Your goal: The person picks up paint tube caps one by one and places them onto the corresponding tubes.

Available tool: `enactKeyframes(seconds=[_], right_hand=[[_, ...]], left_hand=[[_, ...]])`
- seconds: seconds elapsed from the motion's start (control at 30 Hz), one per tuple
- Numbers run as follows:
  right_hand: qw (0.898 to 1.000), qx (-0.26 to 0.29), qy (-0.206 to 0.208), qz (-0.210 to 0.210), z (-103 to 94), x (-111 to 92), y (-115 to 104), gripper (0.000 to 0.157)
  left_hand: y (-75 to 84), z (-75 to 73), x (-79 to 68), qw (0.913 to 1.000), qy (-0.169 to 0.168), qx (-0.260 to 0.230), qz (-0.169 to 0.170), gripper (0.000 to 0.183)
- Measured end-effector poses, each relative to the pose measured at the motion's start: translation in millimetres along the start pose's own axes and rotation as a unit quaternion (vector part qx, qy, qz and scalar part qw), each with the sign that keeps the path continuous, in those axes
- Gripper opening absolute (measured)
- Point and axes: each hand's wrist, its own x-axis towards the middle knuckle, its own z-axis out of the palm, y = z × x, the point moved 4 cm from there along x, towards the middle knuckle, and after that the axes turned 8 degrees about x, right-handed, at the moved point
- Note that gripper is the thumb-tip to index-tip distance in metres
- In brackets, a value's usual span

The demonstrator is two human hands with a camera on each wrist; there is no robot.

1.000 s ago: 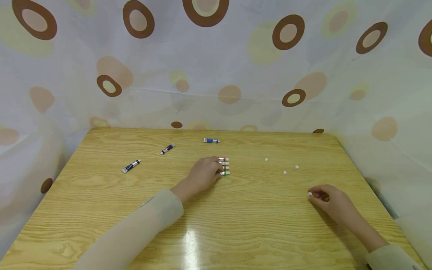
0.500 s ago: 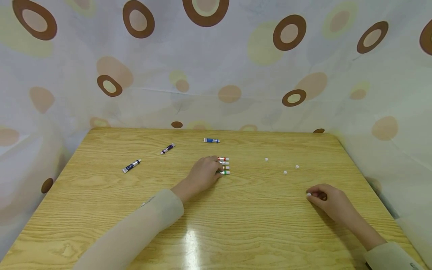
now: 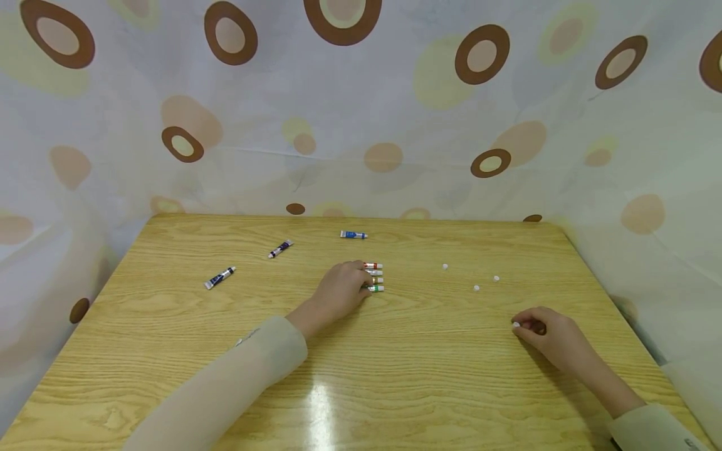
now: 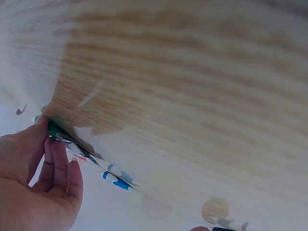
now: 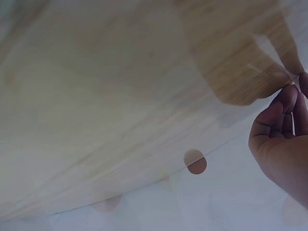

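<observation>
Several small paint tubes lie side by side in a row mid-table, white-capped ends pointing right, with a red tube [image 3: 373,266] at the far end and a green tube [image 3: 377,289] nearest. My left hand [image 3: 341,288] holds this row from the left, thumb at the green tube and fingers over the others, hiding their rear ends. In the left wrist view the thumb meets the green tube [image 4: 57,131]. On the right, low at the tabletop, my right hand [image 3: 555,338] pinches a small white cap [image 3: 516,324] between thumb and index finger; the right wrist view mostly hides it.
Three white caps lie loose: one cap [image 3: 445,267] farthest left, another cap [image 3: 496,279], and a nearer cap [image 3: 476,288]. A blue tube [image 3: 353,235], a purple tube [image 3: 280,248] and a dark blue tube [image 3: 219,277] lie behind and left. A patterned curtain [image 3: 361,125] encloses the wooden table.
The right hand has shifted very slightly left with the white cap between its fingertips. The left hand and the tubes stay where they were.
</observation>
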Motion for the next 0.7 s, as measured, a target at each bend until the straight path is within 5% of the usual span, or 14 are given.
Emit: enactKeyframes(seconds=[0.7], right_hand=[[1.000,0.001,-0.014,0.022,-0.8,-0.8,-3.3,0.016]], left_hand=[[1.8,-2.2,-1.3,0.9997,-0.008,0.022,-0.004,0.016]])
